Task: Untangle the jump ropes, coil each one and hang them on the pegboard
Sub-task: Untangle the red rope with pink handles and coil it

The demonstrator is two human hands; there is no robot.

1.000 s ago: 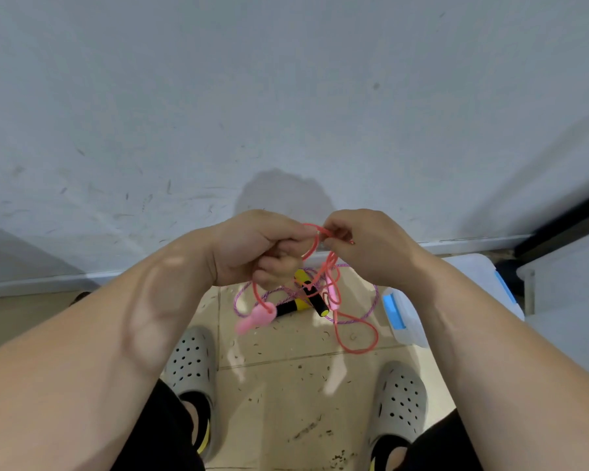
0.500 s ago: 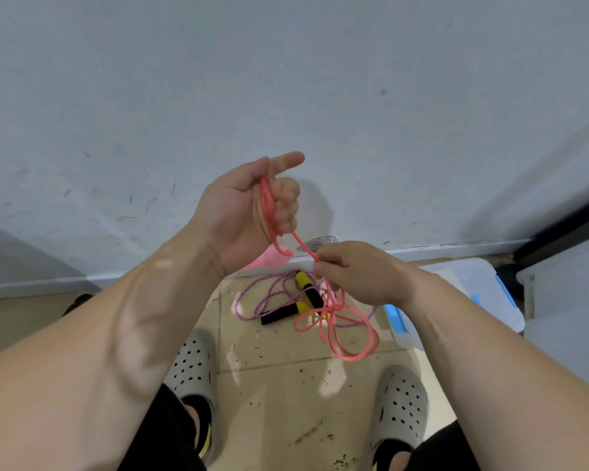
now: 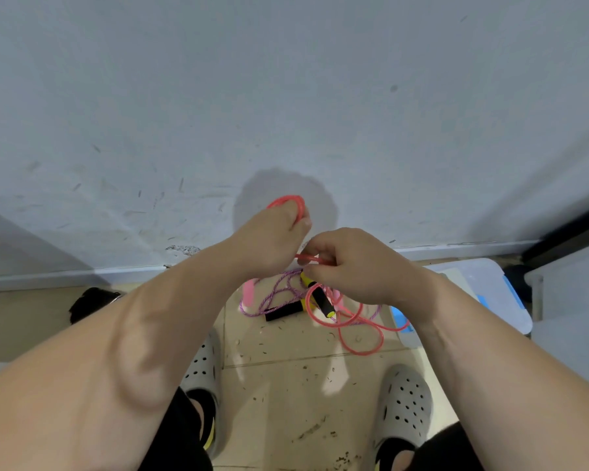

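Head view, centre frame: left hand (image 3: 269, 239), grip closed, holds turns of the pink rope (image 3: 288, 199) wound over its fingers. Right hand (image 3: 351, 263) pinches the strand just beside it. Slack pink loops dangle below. Farther down, the purple rope (image 3: 281, 292) and black-yellow handles (image 3: 322, 297) lie on the floor (image 3: 286, 385). Step, judged: coiling pink. Next: feed another turn, keeping the slack clear of the purple.

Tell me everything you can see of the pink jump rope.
The pink jump rope is a thin, glossy cord, plastic by its look. The left hand grips a few coils, which arch above its fingers; a short strand runs to the right hand, which pinches it. Below, loose loops hang before the tiled floor and a pale pink handle shows under the left wrist.
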